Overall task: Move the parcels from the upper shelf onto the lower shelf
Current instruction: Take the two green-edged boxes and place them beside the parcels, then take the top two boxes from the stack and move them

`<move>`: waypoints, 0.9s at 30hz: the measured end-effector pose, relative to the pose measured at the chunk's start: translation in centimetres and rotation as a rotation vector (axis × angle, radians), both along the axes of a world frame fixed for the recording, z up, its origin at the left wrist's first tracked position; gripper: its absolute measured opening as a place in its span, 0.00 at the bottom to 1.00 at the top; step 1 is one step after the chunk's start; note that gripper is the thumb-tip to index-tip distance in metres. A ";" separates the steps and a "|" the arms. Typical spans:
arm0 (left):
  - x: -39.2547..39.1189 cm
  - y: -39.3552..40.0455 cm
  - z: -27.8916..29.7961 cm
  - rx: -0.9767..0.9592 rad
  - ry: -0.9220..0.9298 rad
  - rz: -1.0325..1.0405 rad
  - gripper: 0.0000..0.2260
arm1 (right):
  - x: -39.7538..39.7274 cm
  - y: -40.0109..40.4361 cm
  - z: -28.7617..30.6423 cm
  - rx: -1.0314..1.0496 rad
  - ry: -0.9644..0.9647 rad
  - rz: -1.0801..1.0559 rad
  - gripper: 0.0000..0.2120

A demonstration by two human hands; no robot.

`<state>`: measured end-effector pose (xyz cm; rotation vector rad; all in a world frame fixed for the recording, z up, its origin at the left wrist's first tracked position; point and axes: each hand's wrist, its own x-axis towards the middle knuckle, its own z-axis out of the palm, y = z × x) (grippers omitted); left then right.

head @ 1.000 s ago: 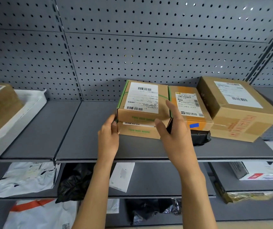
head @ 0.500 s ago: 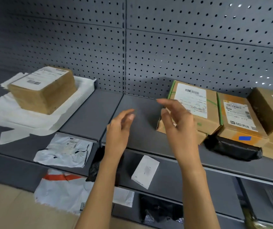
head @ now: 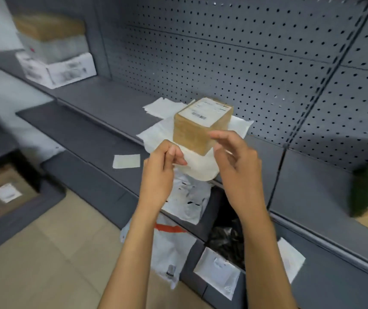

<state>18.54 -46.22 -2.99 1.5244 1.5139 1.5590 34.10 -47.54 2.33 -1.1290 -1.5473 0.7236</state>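
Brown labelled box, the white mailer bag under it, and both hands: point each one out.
Brown labelled box (head: 192, 136): head view, on its bare cardboard front face.
White mailer bag (head: 200, 166): head view, on its front bulge below the box.
Left hand (head: 159, 172): head view, back of hand.
Right hand (head: 238, 166): head view, palm side.

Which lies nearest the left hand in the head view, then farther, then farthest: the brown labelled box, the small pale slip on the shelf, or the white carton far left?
1. Brown labelled box, just up-right of the left hand.
2. Small pale slip, leftward.
3. White carton, far upper left.

hands (head: 200, 170): 2 | brown boxes (head: 202, 126): 3 | white box (head: 58, 71): 1 | black bag (head: 227, 239): 1
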 end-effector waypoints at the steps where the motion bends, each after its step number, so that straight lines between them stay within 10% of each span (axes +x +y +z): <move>1: -2.0 -0.3 0.2 0.009 0.004 0.020 0.15 | -2.0 0.4 -0.1 0.004 0.009 0.027 0.12; 27: -37.8 1.7 -1.5 0.032 -0.003 0.316 0.16 | -38.6 9.6 -2.1 -0.043 0.048 0.412 0.13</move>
